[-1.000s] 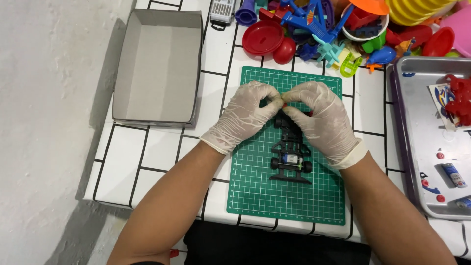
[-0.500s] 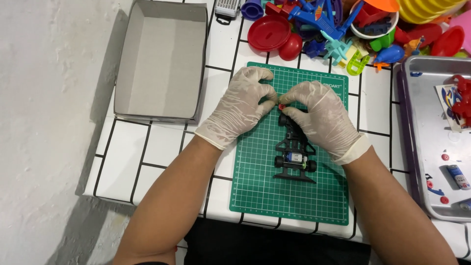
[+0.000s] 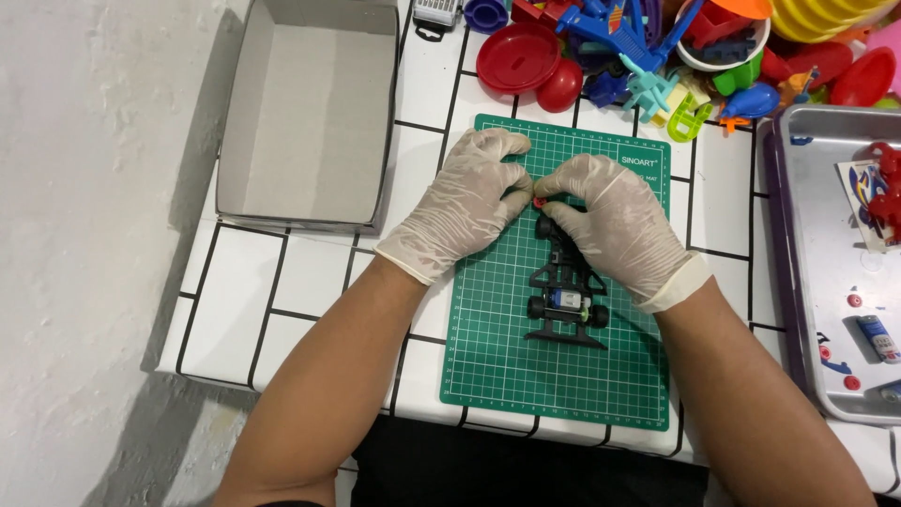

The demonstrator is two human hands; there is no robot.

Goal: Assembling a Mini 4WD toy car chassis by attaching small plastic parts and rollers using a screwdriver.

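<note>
Head view shows your gloved left hand (image 3: 466,202) and right hand (image 3: 615,221) pinching a small red part (image 3: 540,202) together at the front of the black plastic toy car chassis (image 3: 566,286), which lies mid-way on the green gridded cutting mat (image 3: 497,366), steadying it.

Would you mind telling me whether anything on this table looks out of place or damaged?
Nothing looks damaged. The only untidy spot is the heap of colourful plastic toys jumbled along the table's far edge; the black toy car chassis lies squarely on the green cutting mat.
</note>
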